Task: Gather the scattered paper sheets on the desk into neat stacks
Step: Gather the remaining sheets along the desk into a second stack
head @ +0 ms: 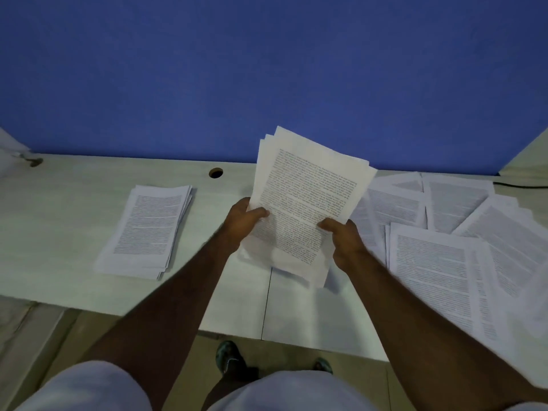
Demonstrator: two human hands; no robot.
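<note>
blue partition [178,69], stacked sheets [148,229] left, scattered sheets [439,262] right, cable hole [215,172]

Head view: looks forward and down from above, close behind the left hand [241,222] and right hand [345,238] (single wide-angle camera).
Beyond hands: blue wall [267,69].

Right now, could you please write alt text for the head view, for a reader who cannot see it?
Both hands, left and right, hold a loose bundle of printed sheets tilted up above a pale desk. A neat stack lies to the left, scattered sheets overlap on the right, and a blue wall stands behind.
</note>
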